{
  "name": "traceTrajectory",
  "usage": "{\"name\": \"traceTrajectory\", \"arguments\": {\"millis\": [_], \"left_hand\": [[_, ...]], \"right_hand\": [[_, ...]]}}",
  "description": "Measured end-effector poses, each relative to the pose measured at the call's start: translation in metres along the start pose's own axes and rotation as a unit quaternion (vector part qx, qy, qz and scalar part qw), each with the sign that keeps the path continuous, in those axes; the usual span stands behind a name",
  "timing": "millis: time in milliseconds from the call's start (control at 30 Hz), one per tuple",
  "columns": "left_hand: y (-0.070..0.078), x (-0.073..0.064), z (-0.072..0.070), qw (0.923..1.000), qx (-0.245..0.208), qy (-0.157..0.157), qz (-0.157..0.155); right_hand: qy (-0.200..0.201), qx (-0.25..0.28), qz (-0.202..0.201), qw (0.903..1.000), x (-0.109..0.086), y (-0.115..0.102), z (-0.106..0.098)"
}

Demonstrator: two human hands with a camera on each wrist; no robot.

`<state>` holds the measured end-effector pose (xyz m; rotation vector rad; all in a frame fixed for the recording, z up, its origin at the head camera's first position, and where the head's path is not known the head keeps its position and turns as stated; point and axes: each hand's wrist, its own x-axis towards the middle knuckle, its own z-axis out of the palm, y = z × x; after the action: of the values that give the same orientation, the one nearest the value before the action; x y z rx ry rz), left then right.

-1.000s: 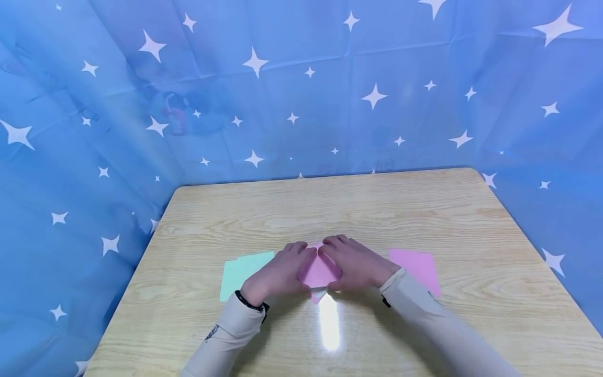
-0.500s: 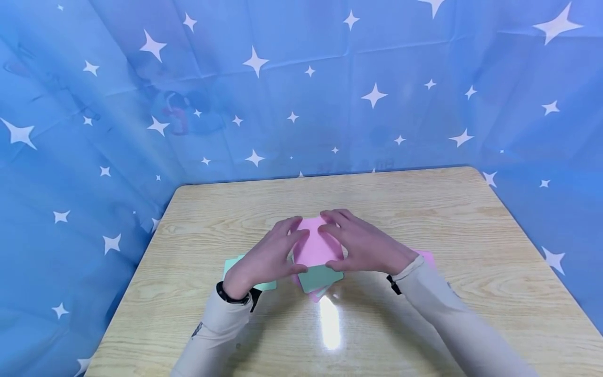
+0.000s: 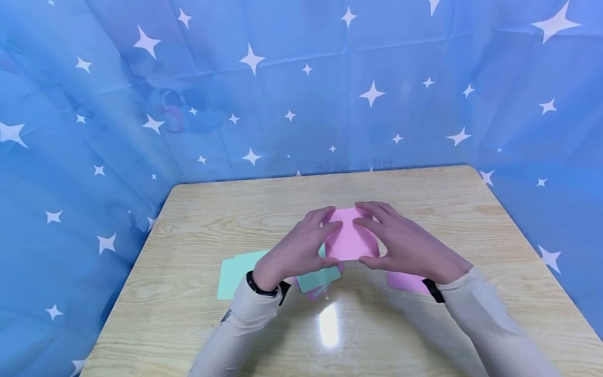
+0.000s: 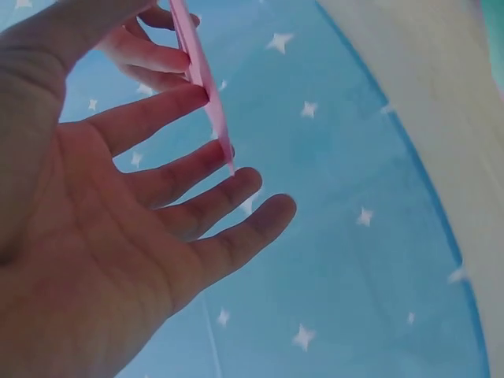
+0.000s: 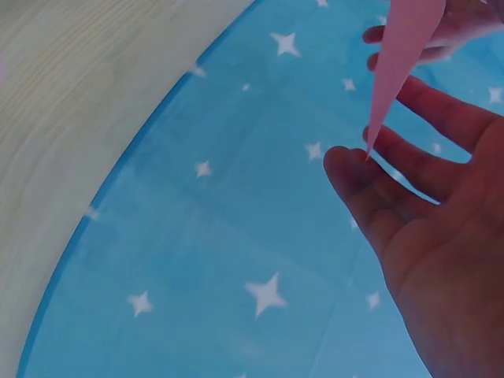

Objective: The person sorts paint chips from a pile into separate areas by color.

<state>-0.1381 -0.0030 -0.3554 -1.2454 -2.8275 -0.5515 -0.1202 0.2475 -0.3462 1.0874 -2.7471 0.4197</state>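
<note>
Between my two hands is a pink square card, lifted above the table. My left hand grips its left side, thumb at the near corner and fingers at the far one. On the opposite side my right hand holds it the same way. Both wrist views show the card nearly edge-on, the left wrist view as a thin pink strip at the fingertips. Below and left of it lies a messy pile with a green card on top and pink corners poking out. My left hand partly covers this pile.
Several overlapping green cards lie on the wooden table at the left. A pink card at the right is partly hidden by my right hand and wrist. A blue star-patterned cloth hangs behind the table.
Both hands have raised the pink card off the central pile, first away from me, then to the right. The green card under it has come into view.
</note>
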Motion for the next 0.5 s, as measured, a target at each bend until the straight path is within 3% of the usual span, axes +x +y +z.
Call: {"name": "traceTrajectory", "arguments": {"millis": [267, 500], "left_hand": [[0.022, 0.037, 0.026, 0.9965, 0.076, -0.015, 0.033], [0.04, 0.066, 0.058, 0.9909, 0.112, -0.068, 0.03]], "right_hand": [[-0.004, -0.021, 0.034, 0.9992, -0.036, 0.026, -0.001], [-0.014, -0.028, 0.059, 0.9978, -0.064, 0.046, 0.01]]}}
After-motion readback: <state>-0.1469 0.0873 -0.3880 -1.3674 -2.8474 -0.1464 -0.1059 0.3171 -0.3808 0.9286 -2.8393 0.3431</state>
